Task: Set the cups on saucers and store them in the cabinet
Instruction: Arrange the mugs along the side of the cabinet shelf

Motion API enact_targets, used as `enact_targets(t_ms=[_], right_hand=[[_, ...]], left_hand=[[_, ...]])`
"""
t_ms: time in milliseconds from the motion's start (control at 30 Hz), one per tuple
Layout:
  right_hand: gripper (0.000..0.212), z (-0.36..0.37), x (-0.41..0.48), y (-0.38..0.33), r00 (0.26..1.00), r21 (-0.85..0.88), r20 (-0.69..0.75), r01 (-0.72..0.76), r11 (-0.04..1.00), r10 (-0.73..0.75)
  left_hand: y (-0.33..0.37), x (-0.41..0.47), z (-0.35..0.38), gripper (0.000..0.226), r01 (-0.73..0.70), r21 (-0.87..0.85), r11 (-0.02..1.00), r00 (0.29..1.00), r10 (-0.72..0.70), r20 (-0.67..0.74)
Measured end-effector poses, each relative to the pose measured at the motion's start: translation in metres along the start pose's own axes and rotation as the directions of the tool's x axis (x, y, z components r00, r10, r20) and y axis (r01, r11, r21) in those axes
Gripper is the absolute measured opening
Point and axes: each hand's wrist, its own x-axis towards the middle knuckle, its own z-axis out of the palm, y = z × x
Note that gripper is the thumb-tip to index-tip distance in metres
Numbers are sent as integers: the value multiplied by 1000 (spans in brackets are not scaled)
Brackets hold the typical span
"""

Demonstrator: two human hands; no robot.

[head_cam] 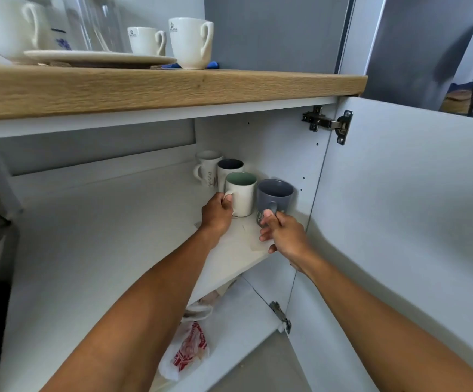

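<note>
The counter (173,91) is pale oak with wavy grain, the cabinet (399,207) plain white. Up top the cups (190,42) are cream-white with a tiny dark logo, and the plate (96,55) matches. The green-lined mug (243,200) is white outside, the grey mug (284,203) is slate blue-grey with a small pale print low down, the navy-lined mug (229,172) is white outside, and the back mug (207,166) is white with a faint sprig pattern. The bag (187,349) is white with red print.
</note>
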Motion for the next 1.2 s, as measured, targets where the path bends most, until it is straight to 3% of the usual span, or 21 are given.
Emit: enact_targets(t_ms=[367, 600, 800, 1000, 1200], right_hand=[[43, 15, 24, 1, 998, -70, -45, 46, 997, -49], [51, 22, 37, 0, 993, -286, -64, 78, 955, -100], [66, 21, 39, 2, 993, -345, -29, 100, 933, -117], [51, 15, 38, 5, 978, -470, 12, 187, 862, -206], [36, 0, 38, 9, 962, -587, 63, 252, 769, -267]], left_hand=[[-8, 23, 5, 32, -20, 29, 999, 1000, 20, 2], [-9, 33, 8, 34, -50, -10, 999, 997, 51, 62], [-6, 39, 10, 33, -51, -78, 996, 988, 61, 140], [-2, 40, 14, 30, -18, -91, 996, 975, 38, 220], [1, 33, 6, 28, -62, 71, 996, 991, 53, 124]])
